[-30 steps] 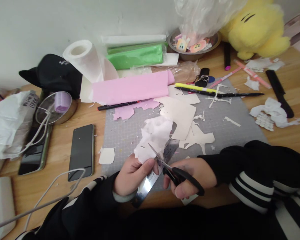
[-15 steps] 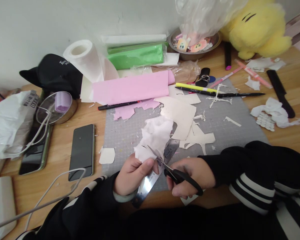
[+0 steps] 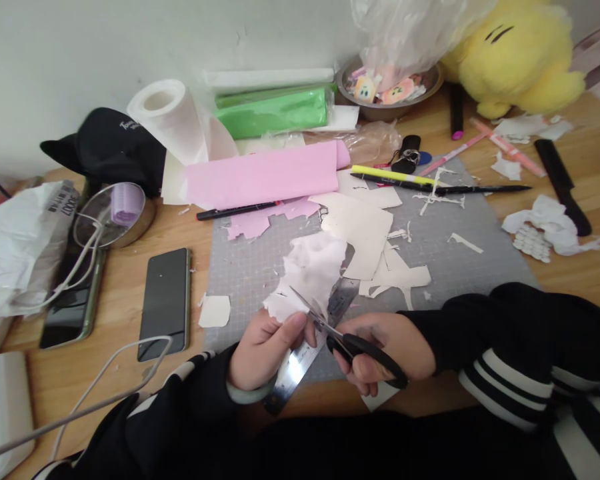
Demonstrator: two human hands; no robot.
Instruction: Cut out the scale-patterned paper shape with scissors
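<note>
My left hand (image 3: 266,347) pinches the lower edge of a crumpled white sheet, thin like tissue paper (image 3: 313,267), between thumb and fingers. In my right hand (image 3: 385,353) are black-handled scissors (image 3: 367,350), with fingers through the loops. The scissor blades reach left across the white sheet just above my left thumb. Below both hands a metal ruler (image 3: 300,370) lies slantwise on the grey cutting mat (image 3: 250,273). Cream paper cutouts (image 3: 363,230) lie just beyond the sheet.
Left of the mat lie a dark phone (image 3: 164,300) and a white cable (image 3: 105,363). Behind are folded pink paper (image 3: 265,175), a paper roll (image 3: 163,123) and a metal bowl (image 3: 390,110). Pens (image 3: 395,179) and a black comb (image 3: 563,187) lie to the right.
The scissors' loops have spread a little as my right fingers opened downward. The near-left part of the white sheet has shifted slightly left. My left hand keeps its pinch.
</note>
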